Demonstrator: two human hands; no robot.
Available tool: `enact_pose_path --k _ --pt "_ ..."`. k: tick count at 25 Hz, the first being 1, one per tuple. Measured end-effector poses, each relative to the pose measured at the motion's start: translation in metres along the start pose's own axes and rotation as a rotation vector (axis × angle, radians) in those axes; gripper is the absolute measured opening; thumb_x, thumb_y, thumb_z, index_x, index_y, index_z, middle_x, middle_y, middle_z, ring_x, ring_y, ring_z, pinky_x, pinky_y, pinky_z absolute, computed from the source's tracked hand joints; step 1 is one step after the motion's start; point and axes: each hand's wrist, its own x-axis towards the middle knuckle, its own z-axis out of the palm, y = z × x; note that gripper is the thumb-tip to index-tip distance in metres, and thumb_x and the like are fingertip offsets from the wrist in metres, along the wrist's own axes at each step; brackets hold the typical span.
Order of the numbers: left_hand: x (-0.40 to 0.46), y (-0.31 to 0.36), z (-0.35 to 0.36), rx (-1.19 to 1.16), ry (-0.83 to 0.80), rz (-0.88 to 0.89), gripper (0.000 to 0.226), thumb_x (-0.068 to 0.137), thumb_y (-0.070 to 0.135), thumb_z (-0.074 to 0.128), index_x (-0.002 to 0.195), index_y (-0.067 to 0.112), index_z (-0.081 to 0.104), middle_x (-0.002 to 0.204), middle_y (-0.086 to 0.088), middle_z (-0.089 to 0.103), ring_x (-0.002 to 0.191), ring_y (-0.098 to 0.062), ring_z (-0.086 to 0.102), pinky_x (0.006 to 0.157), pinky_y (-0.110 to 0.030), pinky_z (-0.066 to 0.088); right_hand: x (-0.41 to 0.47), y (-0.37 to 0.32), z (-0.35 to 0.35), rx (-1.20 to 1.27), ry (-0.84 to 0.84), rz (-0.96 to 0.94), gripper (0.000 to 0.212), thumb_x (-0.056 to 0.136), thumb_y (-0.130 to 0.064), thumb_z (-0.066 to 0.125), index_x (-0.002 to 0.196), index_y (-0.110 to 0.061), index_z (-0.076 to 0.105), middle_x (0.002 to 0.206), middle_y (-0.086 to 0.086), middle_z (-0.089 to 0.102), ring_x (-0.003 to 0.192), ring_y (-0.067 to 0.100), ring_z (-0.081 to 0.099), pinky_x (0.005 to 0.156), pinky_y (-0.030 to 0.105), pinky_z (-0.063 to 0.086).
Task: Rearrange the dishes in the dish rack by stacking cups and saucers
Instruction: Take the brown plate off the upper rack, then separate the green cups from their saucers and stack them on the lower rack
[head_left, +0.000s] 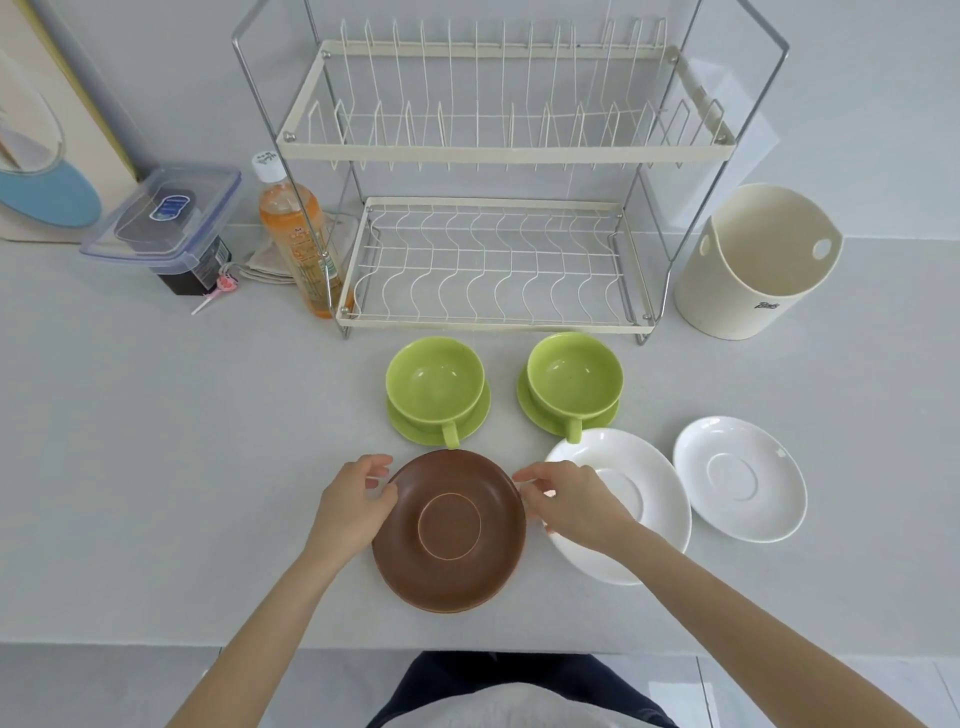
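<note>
Left hand (358, 499) and right hand (569, 499) pinch opposite rims of the brown saucer (449, 530) on the bench (156, 467) before the empty dish rack (493, 208); an uneven lift could clip the adjacent white saucer (649, 499).

Left hand (356, 501) and right hand (574, 501) reach forward, fingers curled.

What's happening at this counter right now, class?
A person holds the brown saucer by its rim, left hand on one side and right hand on the other. Behind it, two green cups sit on green saucers. Two white saucers lie to the right. The dish rack holds no dishes.
</note>
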Motion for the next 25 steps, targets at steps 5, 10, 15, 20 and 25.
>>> enact_pose_path --k 5,10,15,20,25 --pt "0.007 0.025 0.01 -0.11 -0.025 0.04 0.036 0.089 0.012 0.051 0.125 0.009 0.051 0.118 -0.007 0.06 0.096 -0.017 0.054 0.083 -0.024 0.042 0.0 0.012 -0.031 0.329 0.141 0.061 0.029 0.091 -0.013 0.043 0.113 -0.013 0.06 0.082 -0.002 0.07 0.074 0.012 0.068 0.073 0.027 0.055" --pt "0.006 0.045 0.021 -0.521 -0.24 -0.139 0.03 0.091 0.012 0.05 0.121 0.015 0.047 0.092 0.0 0.06 0.076 -0.01 0.057 0.061 -0.02 0.046 -0.004 0.021 -0.045 0.767 0.082 0.219 0.025 0.095 -0.011 0.043 0.119 -0.013 0.049 0.081 0.002 0.067 0.067 0.012 0.065 0.058 0.018 0.054" --pt "0.011 0.055 0.032 -0.768 -0.314 -0.292 0.01 0.093 0.015 0.047 0.1 0.012 0.053 0.089 -0.003 0.062 0.078 -0.012 0.059 0.065 -0.022 0.045 0.005 0.017 -0.042 0.988 -0.014 0.242 0.013 0.095 -0.013 0.045 0.106 -0.013 0.052 0.09 0.006 0.067 0.075 0.016 0.065 0.066 0.021 0.055" --pt "0.02 0.064 0.042 -0.87 -0.293 -0.404 0.022 0.096 0.019 0.04 0.081 0.011 0.053 0.082 -0.007 0.058 0.069 -0.014 0.054 0.057 -0.02 0.043 0.024 0.019 -0.033 1.077 0.003 0.271 0.013 0.095 -0.016 0.046 0.098 -0.005 0.053 0.083 0.008 0.061 0.073 0.016 0.063 0.054 0.017 0.057" --pt "0.025 0.067 0.049 -0.863 -0.247 -0.418 0.03 0.098 0.024 0.034 0.071 0.013 0.043 0.069 -0.005 0.047 0.055 -0.012 0.038 0.03 -0.011 0.03 0.031 0.018 -0.028 1.104 0.055 0.289 0.026 0.099 -0.017 0.038 0.078 -0.008 0.052 0.076 0.008 0.054 0.067 0.016 0.057 0.046 0.016 0.054"
